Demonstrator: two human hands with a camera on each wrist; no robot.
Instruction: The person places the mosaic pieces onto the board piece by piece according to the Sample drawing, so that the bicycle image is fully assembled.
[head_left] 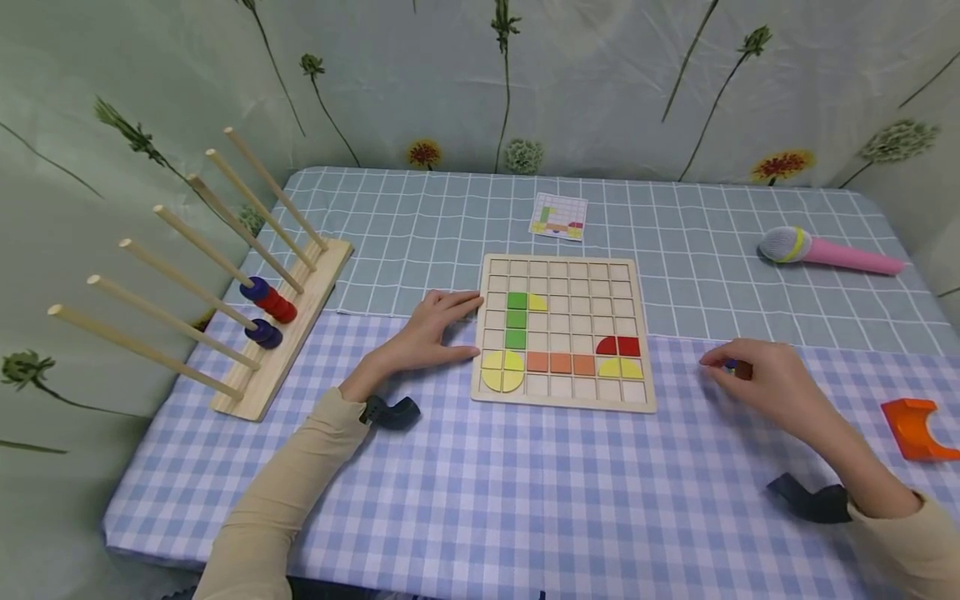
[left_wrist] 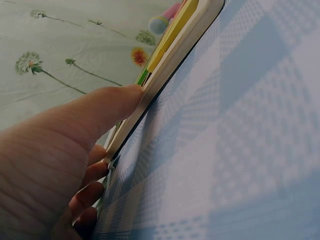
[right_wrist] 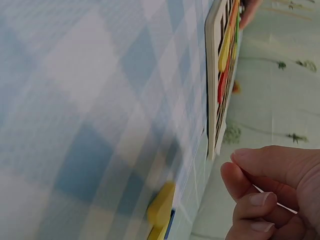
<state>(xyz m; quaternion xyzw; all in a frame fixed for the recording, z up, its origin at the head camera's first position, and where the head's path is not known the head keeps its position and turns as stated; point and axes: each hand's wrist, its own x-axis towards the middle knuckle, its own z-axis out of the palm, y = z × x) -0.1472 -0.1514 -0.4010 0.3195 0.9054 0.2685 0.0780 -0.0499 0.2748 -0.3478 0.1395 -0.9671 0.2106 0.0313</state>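
Observation:
A wooden grid board lies flat on the cloth, holding green, orange and red pieces and yellow quarter-circles in its cells. My left hand touches its left edge with thumb and fingers extended; the left wrist view has the thumb against the wooden rim. To the right of the board, my right hand hovers with fingers curled, thumb and index tips meeting. No piece shows between those tips. Below that hand in the right wrist view, a yellow piece and a blue piece sit on the cloth, partly cut off.
A pattern card lies behind the board. On the left stands a wooden peg rack with blue rings and red rings. A pink toy microphone is at the back right, an orange curved block at the right edge.

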